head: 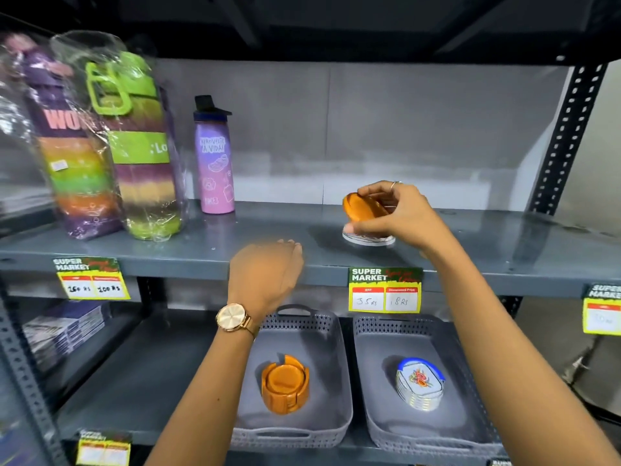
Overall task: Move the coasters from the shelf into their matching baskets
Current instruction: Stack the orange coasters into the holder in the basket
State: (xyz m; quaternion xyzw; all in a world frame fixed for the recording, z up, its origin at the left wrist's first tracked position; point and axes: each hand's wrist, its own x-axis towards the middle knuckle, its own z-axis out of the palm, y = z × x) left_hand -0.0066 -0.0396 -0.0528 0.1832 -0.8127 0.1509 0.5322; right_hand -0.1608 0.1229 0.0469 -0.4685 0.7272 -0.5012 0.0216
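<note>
My right hand [400,213] grips an orange round coaster [361,207], tilted on edge above the grey upper shelf [504,243]. Under it a white coaster stack [368,239] lies flat on that shelf. My left hand [265,274] hovers at the shelf's front edge, fingers loosely curled, holding nothing. On the lower shelf stand two grey baskets. The left basket [302,435] holds an orange coaster holder [285,386] with orange coasters in it. The right basket [379,415] holds a stack of white floral coasters with a blue rim [420,383].
Two large wrapped bottles [100,146] and a small purple bottle [215,163] stand at the upper shelf's left. Price tags [384,290] hang from the shelf front. A perforated metal post [564,136] rises at the right. Flat packs [64,327] lie on the lower shelf, left.
</note>
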